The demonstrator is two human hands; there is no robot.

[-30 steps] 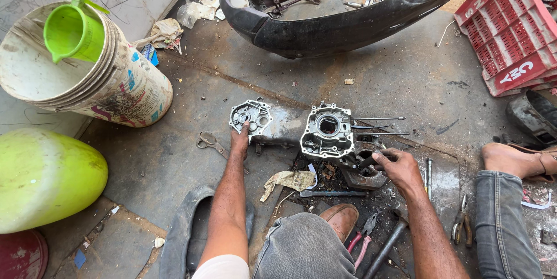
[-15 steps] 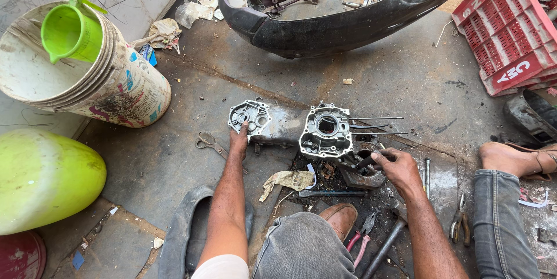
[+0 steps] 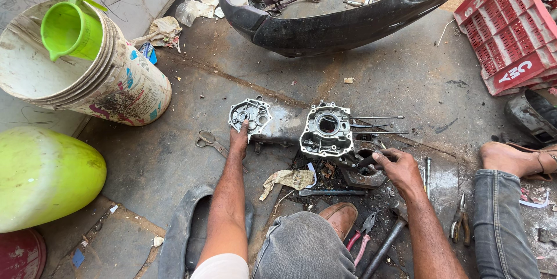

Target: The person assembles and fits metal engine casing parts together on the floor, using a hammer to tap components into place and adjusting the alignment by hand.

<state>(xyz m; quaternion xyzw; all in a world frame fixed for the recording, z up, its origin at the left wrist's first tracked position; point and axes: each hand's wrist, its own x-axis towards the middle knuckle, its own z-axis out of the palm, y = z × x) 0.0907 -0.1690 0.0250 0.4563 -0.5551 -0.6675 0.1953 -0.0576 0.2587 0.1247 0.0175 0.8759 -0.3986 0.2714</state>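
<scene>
The left hand (image 3: 238,138) rests flat-fingered on the small grey cast-metal cover plate (image 3: 249,114) lying on the concrete floor (image 3: 406,81), while the right hand (image 3: 399,168), its grip closed on a dark tool handle (image 3: 366,160), should steady itself beside the upright silver engine crankcase half (image 3: 326,131) before prying.

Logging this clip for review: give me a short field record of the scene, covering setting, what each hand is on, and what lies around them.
Setting: stained concrete floor, person seated on the ground
Left hand: fingers rest on the lower edge of a small grey engine cover lying flat
Right hand: grips a dark tool beside the engine case, which has long studs pointing right
Near left hand: scissors
Near right hand: red-handled pliers
Surroundings: white bucket holding a green jug, red crate, black scooter body panel
</scene>
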